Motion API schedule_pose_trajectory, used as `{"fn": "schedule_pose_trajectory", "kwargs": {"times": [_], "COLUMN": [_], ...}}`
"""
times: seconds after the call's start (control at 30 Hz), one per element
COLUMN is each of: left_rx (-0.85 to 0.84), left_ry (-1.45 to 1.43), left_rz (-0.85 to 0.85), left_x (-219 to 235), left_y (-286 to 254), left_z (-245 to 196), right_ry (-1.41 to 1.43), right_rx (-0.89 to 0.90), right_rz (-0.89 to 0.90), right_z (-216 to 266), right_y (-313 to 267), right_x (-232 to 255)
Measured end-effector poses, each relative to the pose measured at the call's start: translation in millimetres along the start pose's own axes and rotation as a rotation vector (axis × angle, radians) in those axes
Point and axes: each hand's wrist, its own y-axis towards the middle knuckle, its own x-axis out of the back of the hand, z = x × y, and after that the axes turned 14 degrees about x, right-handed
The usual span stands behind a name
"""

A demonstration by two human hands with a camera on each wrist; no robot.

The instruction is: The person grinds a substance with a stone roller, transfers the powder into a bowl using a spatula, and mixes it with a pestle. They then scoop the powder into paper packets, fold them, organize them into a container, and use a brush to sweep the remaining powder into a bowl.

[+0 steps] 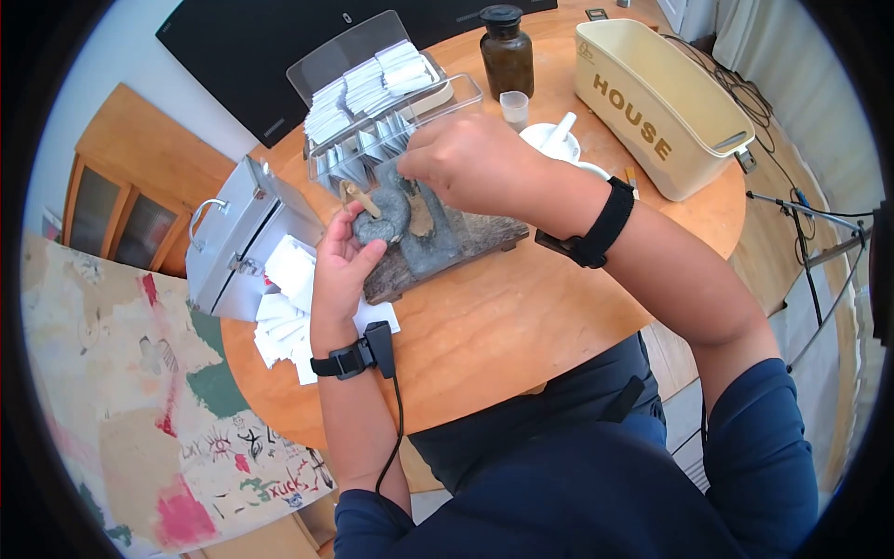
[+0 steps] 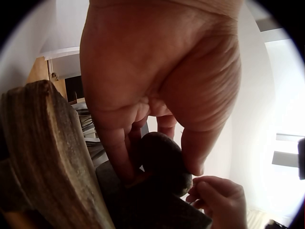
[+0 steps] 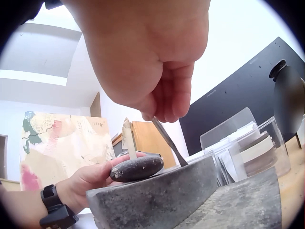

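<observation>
My left hand (image 1: pixel 340 264) grips a round grey stone grinding wheel (image 1: pixel 389 226) by its edge, thumb on one side and fingers on the other. A pale wooden stick (image 3: pixel 129 140) stands upright from the wheel. The wheel lies flat at the top of a grey stone grinding trough (image 3: pixel 143 205), which sits on a rough wooden base (image 1: pixel 396 279). A tan patch (image 1: pixel 423 216) shows inside the trough. Above it my right hand (image 1: pixel 475 160) pinches a thin metal spatula (image 3: pixel 169 142), its lower end at the trough's rim.
Behind the trough stands a clear box (image 1: pixel 438 88) packed with white paper packets. White papers (image 1: pixel 284 321) and a silver case (image 1: pixel 237 228) lie left. At the right are a brown bottle (image 1: pixel 507 61), a small cup (image 1: pixel 513 107), a white mortar (image 1: pixel 538 137) and a cream bin (image 1: pixel 643 112).
</observation>
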Motion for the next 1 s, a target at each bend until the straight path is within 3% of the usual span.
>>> {"fn": "schedule_pose_trajectory", "kwargs": {"times": [0.2, 0.3, 0.5, 0.67, 0.9, 1.0], "left_rx": [-0.010, -0.007, -0.006, 0.000, -0.004, -0.002], "left_ry": [0.000, 0.006, 0.021, 0.005, 0.007, 0.006], "left_rz": [-0.002, -0.001, -0.004, -0.006, 0.002, -0.007], "left_x": [1.5, 0.3, 1.1, 2.5, 1.7, 0.0], "left_y": [0.1, 0.6, 0.6, 1.3, 1.6, -0.6], "left_z": [1.5, 0.6, 0.7, 2.9, 1.8, -0.5], "right_ry": [0.029, -0.007, 0.006, 0.220, 0.224, 0.200], "right_rx": [0.028, 0.011, -0.045, -0.107, -0.153, -0.151], "right_rz": [-0.023, 0.073, -0.035, -0.145, -0.167, -0.267], "right_z": [-3.1, -1.6, -0.1, -1.0, -0.9, 6.4], "right_y": [1.7, 1.8, -0.3, -6.0, -7.8, -9.9], "right_x": [0.9, 2.0, -3.8, -5.4, -3.0, 9.8]}}
